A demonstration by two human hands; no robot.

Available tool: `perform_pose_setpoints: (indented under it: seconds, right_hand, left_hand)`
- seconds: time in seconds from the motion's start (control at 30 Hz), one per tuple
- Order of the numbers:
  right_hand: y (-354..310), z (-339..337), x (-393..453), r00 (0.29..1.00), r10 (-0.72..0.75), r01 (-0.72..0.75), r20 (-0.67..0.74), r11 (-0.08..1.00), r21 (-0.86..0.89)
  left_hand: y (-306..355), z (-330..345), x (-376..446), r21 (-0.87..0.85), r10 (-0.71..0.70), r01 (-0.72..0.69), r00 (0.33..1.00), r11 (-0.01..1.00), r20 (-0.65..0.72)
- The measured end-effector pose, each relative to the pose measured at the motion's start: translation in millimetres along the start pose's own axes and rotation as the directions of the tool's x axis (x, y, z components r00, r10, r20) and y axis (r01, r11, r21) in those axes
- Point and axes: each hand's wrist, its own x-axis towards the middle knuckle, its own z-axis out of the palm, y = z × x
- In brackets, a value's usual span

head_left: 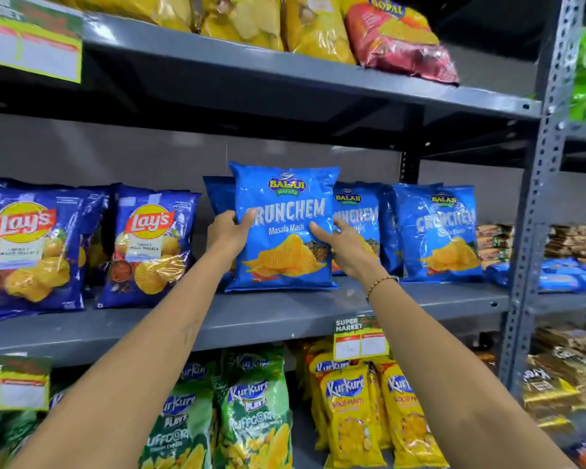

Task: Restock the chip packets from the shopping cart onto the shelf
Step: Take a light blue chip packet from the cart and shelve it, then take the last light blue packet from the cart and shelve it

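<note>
Left hand [226,231], right hand [340,245] clamped on upright blue packet [281,238], label "Balaji Crunchem Masala Masti".

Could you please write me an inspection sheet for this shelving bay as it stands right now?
Surface: grey metal shelf, front strip bare.
Job's things: Crunchem packet upright on its bottom edge at the shelf front; more Crunchem packets behind and to its right.
Clutter: Lay's packets to the left; Kurkure packets below; price tag on the shelf edge.
Grips: left hand and right hand hold the front packet's sides.
Cables: nothing seen.
Surroundings: slotted upright; shopping cart not in view.
</note>
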Motion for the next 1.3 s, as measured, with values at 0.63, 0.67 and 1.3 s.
perform_pose_setpoints:
  seconds: [0.63,0.67,1.3]
  right_hand:
    - [11,-3,-73,0.835,-0.408,0.222,-0.369,0.863,-0.454]
    - [13,-7,-92,0.82,-0.431,0.237,-0.378,0.855,-0.461]
    - [297,-219,-525,0.246,0.682,-0.959,-0.688,0.276,-0.07]
  left_hand:
    - [0,23,-92,-0.141,0.289,-0.328,0.927,0.934,-0.239]
    - [4,29,-106,-0.195,0.316,-0.351,0.93,0.916,-0.19]
    - [-151,315,-502,0.156,-0.155,-0.005,-0.145,0.988,0.977]
